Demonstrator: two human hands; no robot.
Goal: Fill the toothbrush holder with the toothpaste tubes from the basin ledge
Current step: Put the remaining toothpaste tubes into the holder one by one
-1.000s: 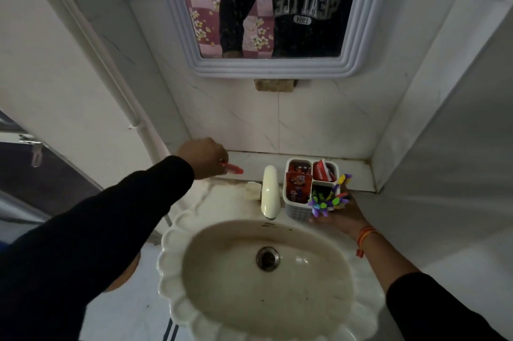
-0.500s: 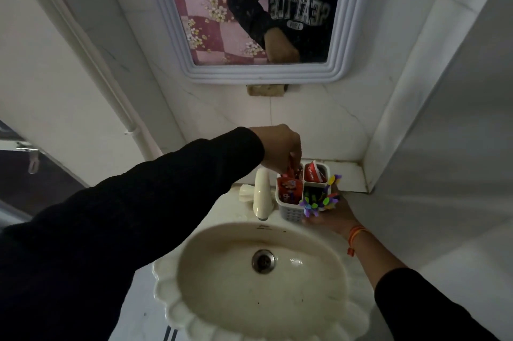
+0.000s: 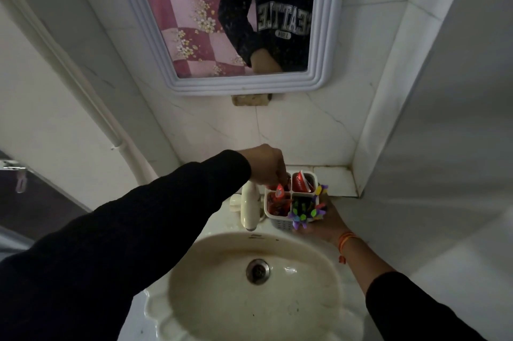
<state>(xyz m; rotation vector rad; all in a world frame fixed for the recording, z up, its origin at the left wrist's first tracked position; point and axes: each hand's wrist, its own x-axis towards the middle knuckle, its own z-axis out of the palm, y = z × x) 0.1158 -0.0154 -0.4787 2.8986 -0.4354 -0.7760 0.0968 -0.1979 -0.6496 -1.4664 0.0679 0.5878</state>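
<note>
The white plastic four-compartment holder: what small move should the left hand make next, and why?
Probably let go and lift away. The left hand has its fingertips in the rear-left compartment of the white plastic four-compartment holder, apparently on a small red toothpaste tube already standing in it, while the right hand steadies the holder from the side.

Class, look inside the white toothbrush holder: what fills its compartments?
Toothbrush holder: red toothpaste tubes in three compartments, colourful brushes in the fourth. The left hand covers part of the back-left one.
</note>
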